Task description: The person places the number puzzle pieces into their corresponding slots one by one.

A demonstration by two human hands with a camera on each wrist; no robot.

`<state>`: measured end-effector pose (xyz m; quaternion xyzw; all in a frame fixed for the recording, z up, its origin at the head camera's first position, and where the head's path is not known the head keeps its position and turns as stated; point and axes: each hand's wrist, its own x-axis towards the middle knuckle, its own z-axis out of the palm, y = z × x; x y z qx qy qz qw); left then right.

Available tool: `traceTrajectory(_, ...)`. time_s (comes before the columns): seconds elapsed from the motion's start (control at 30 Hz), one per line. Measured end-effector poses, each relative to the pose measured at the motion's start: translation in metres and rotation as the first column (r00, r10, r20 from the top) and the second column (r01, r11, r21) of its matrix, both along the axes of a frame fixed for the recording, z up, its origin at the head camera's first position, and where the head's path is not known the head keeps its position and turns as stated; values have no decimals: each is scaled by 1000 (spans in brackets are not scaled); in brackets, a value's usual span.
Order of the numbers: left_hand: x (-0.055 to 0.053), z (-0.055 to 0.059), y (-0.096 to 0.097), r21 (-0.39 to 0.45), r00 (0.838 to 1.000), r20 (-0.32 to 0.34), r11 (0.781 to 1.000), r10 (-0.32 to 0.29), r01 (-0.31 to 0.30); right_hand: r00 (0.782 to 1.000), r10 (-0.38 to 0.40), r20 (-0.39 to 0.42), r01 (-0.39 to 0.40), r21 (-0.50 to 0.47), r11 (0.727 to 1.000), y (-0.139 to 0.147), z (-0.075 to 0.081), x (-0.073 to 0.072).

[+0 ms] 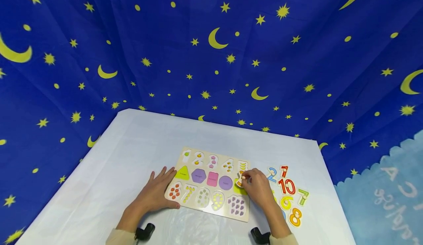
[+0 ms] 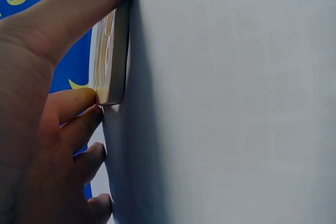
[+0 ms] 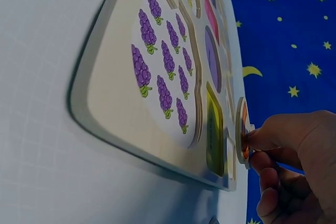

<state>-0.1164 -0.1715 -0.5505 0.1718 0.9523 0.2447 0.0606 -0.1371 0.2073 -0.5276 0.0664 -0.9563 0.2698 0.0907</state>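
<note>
My right hand (image 1: 259,186) pinches a small wooden puzzle piece with an orange face (image 3: 244,129) between thumb and fingers. It holds the piece over the right end of a wooden number-and-shape puzzle board (image 1: 222,214), near the five slot with bananas. Which number the piece is cannot be made out. At the board's left end lies my left hand (image 1: 156,192), fingers spread; its fingertips touch the side edge and its thumb lies along the near edge. In the left wrist view, the board's corner (image 2: 113,87) shows between thumb and fingers.
Right of the board lie loose number pieces: a red 1 (image 1: 284,171), blue 2 (image 1: 272,174), red 10 (image 1: 286,186), green 7 (image 1: 302,196), yellow 6 (image 1: 286,203) and orange 8 (image 1: 295,217). Others are partly hidden behind the right arm. A starry blue curtain (image 1: 185,58) surrounds the white table (image 1: 142,138).
</note>
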Motion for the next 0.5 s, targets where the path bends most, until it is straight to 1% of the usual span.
traceTrajectory(0.1, -1, 1, -1, 6, 1000, -5, 1000, -1, 1, 1000, -1, 5, 1, -4, 1000, -2, 0, -2)
traceTrajectory(0.23, -1, 2, -1, 6, 1000, -13, 1000, 4, -4, 1000, 16, 5, -16, -22, 1000, -4, 1, -4)
traceTrajectory(0.37, 0, 1, -1, 6, 1000, -11, 1000, 4, -4, 1000, 17, -6, -17, -31, 999, -6, 0, -5)
traceTrajectory(0.5, 1, -1, -2, 2, 1000, -13, 1000, 1, -1, 1000, 20, 0, -20, -47, 999, -11, -2, -5)
